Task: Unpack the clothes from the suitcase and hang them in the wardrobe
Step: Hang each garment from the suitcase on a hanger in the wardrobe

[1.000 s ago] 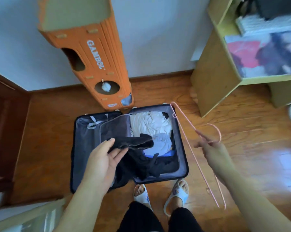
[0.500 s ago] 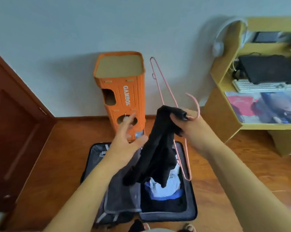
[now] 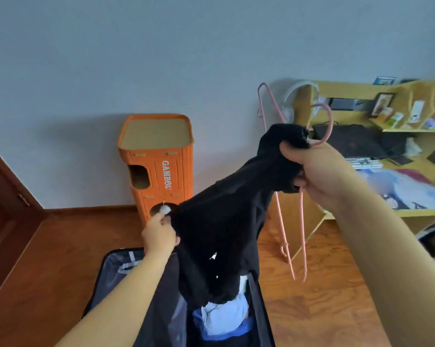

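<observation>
A black garment (image 3: pixel 226 221) hangs in the air above the open dark suitcase (image 3: pixel 111 279) on the floor. My right hand (image 3: pixel 319 171) grips its upper end together with a pink wire hanger (image 3: pixel 302 236), whose hook curls up above my fist. My left hand (image 3: pixel 160 235) pinches the garment's left edge lower down. Light blue and white clothes (image 3: pixel 224 314) lie in the suitcase's right half. No wardrobe is in view.
An orange cardboard tower (image 3: pixel 158 161) stands against the wall behind the suitcase. A yellow desk with shelves (image 3: pixel 411 211), keyboard and clutter fills the right. A dark wooden door (image 3: pixel 3 216) is at the left. Wooden floor surrounds the suitcase.
My right hand has lifted the black garment and hanger higher and to the right. My left hand, open before, now pinches the garment's left edge. The view has tilted up.
</observation>
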Demonstrator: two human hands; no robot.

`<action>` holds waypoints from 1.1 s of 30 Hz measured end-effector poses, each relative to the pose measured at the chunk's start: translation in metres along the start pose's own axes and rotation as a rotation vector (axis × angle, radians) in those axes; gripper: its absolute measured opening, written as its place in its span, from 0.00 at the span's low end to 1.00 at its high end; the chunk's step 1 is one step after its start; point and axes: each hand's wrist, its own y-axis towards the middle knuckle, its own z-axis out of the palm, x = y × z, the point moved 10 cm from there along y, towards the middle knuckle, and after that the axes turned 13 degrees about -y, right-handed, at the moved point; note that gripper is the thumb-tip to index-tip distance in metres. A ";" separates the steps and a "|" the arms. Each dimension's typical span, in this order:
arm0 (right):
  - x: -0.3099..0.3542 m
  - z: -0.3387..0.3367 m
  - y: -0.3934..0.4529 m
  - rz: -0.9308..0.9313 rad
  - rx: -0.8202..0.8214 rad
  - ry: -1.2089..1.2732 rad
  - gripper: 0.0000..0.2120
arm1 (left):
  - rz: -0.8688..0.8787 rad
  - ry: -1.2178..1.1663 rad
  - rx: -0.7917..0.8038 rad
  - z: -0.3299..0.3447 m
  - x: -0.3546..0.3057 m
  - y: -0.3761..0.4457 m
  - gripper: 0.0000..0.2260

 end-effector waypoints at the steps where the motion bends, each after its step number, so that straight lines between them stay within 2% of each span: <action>1: -0.014 -0.002 -0.003 0.034 0.060 -0.063 0.08 | -0.090 -0.208 -0.024 0.002 -0.003 0.008 0.11; 2: -0.026 -0.003 -0.010 0.051 0.131 -0.188 0.08 | -0.122 -0.312 -0.003 0.008 -0.014 0.015 0.11; 4: -0.050 0.000 -0.032 0.054 0.311 -0.523 0.05 | -0.063 -0.352 0.059 0.021 -0.047 0.024 0.11; 5: -0.062 0.004 -0.047 0.060 0.417 -0.645 0.11 | -0.025 -0.352 0.080 0.027 -0.063 0.025 0.12; 7: -0.086 0.007 -0.070 0.119 0.549 -0.715 0.24 | -0.017 -0.408 0.172 0.044 -0.085 0.014 0.13; 9: -0.104 -0.006 -0.071 0.166 0.531 -0.748 0.30 | -0.064 -0.488 0.349 0.068 -0.096 -0.014 0.12; 12: -0.123 -0.040 -0.045 0.175 0.306 -0.728 0.27 | -0.133 -0.453 0.630 0.092 -0.103 -0.066 0.10; 14: -0.124 -0.052 -0.029 0.120 0.205 -0.712 0.24 | -0.129 -0.344 0.727 0.096 -0.116 -0.099 0.06; 17: -0.111 -0.050 -0.012 -0.026 0.191 -0.618 0.27 | -0.066 -0.349 0.698 0.093 -0.152 -0.135 0.04; 20: -0.087 -0.024 -0.014 -0.213 0.313 -0.550 0.34 | 0.002 -0.423 0.662 0.091 -0.192 -0.172 0.04; 22: -0.077 -0.003 -0.020 -0.285 0.408 -0.438 0.34 | 0.045 -0.395 0.656 0.093 -0.209 -0.190 0.06; 24: -0.070 0.011 -0.024 -0.308 0.439 -0.363 0.28 | 0.084 -0.359 0.613 0.093 -0.218 -0.201 0.04; 25: -0.068 0.016 -0.025 -0.321 0.439 -0.353 0.20 | 0.091 -0.351 0.573 0.091 -0.218 -0.204 0.03; 27: -0.064 0.015 -0.023 -0.329 0.428 -0.337 0.05 | 0.092 -0.343 0.484 0.085 -0.216 -0.209 0.09; 29: -0.063 0.003 -0.017 -0.275 0.429 -0.271 0.08 | 0.110 -0.287 0.377 0.072 -0.213 -0.214 0.15; 31: -0.052 -0.009 -0.014 -0.267 0.467 -0.200 0.19 | 0.084 -0.163 0.262 0.054 -0.201 -0.215 0.18; 33: -0.029 -0.017 -0.021 -0.269 0.543 -0.087 0.25 | 0.070 0.192 0.206 0.044 -0.187 -0.218 0.17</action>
